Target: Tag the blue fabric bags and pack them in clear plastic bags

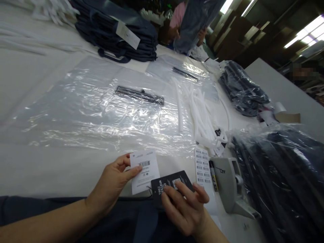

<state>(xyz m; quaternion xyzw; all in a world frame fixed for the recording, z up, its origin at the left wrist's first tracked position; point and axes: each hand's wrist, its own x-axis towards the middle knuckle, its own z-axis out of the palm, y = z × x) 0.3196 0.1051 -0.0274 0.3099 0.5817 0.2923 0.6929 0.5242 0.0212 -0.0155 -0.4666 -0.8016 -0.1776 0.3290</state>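
My left hand (114,180) pinches a white barcode tag (144,180) between thumb and fingers. My right hand (186,207) has its fingers bent over a black hang tag (163,179) with white lettering, its thumb hidden. A thin dark cord shows between the two tags. Below both hands lies dark navy fabric (121,216), partly covered by my forearms. Just right of my right hand are a sheet of barcode stickers (202,165), a black-and-yellow marker (214,177) and a grey tape dispenser (229,185).
Clear plastic bags (101,114) lie flat across the white table (30,168). White cords (199,111) sit at centre right. Navy bags with handles (113,30) are piled at the back left. Plastic-wrapped dark goods (286,168) line the right. Across the table, a person (177,20) holds a dark item.
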